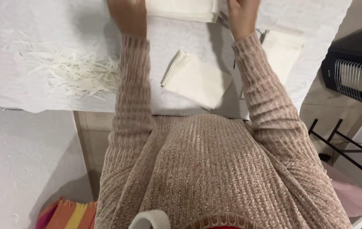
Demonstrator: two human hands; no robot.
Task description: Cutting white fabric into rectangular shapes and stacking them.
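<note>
At the table's far edge, a stack of folded cream cloths [184,9] lies between both hands. Left hand [128,15] rests against its left side, right hand [241,16] at its right; fingers cut off by frame, grip cannot be told. Nearer: one folded cream cloth [196,79], another [282,51] beside the right sleeve, pale scrap trimmings [73,72] left, a white tablecloth [41,25] beneath.
</note>
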